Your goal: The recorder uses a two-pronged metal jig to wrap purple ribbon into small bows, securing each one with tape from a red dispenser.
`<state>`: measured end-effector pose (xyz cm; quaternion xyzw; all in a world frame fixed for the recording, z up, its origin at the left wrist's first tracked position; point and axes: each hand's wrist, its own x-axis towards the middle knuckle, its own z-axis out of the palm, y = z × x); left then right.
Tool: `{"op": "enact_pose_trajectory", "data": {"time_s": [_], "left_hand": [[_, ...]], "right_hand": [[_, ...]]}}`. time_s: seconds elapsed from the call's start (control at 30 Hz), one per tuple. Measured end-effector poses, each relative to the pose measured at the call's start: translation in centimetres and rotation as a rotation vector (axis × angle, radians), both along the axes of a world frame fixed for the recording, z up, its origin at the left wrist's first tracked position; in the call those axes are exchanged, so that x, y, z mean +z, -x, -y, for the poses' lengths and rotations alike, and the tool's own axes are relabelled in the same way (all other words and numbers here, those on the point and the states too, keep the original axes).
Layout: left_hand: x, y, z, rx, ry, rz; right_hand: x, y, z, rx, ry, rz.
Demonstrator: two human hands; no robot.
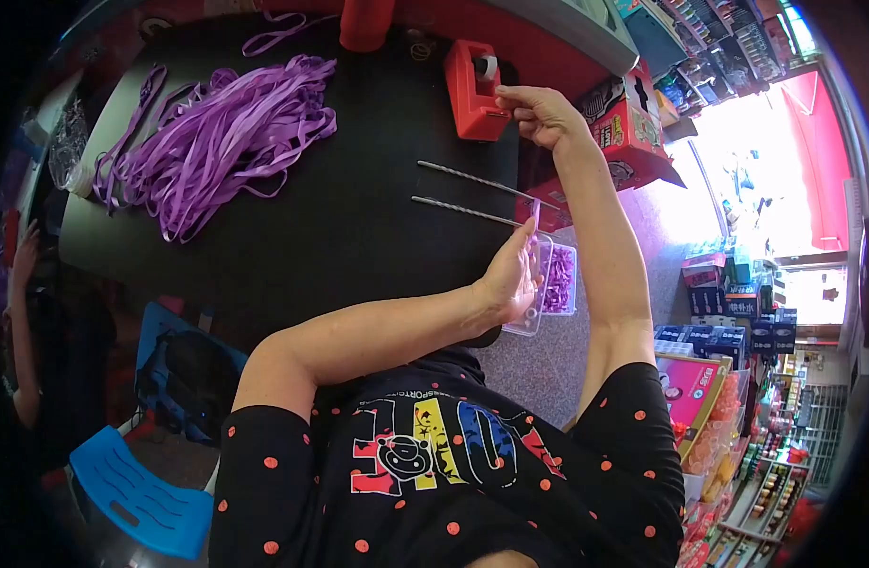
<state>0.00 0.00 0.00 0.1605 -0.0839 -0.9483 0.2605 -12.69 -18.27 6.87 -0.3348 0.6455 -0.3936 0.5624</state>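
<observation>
My right hand [545,115] is at the front of a red tape dispenser [474,95], thumb and forefinger pinched together. Anything between those fingertips is too small to make out. Below it, my left hand [512,279] is closed, with a short piece of purple ribbon [536,212] rising from its fingertips. Two twisted metal rods [468,179] stick out over the dark table, and their right ends pass by that ribbon. Behind my left hand is a clear plastic box [559,281] of small purple pieces; the hand partly hides it.
A large heap of purple ribbon [236,133] covers the left of the dark table [340,256]. A red cylinder [365,24] stands at the back edge. A red printed box [629,133] sits beyond my right forearm. A blue chair [141,492] is at lower left; another person's arm [23,312] shows far left.
</observation>
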Motion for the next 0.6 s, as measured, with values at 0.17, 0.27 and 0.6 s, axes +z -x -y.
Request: {"op": "enact_pose_trajectory", "data": {"time_s": [0.17, 0.27, 0.6], "left_hand": [[0.5, -0.7, 0.2, -0.007, 0.005, 0.021], [-0.1, -0.4, 0.3, 0.000, 0.011, 0.012], [0.4, -0.4, 0.2, -0.019, 0.024, -0.022]], "right_hand": [[1.7, -0.2, -1.6, 0.023, 0.086, 0.160], [1.7, -1.0, -2.8, 0.032, 0.091, 0.156], [-1.6, -1.6, -5.7, -0.075, 0.066, 0.223]]}}
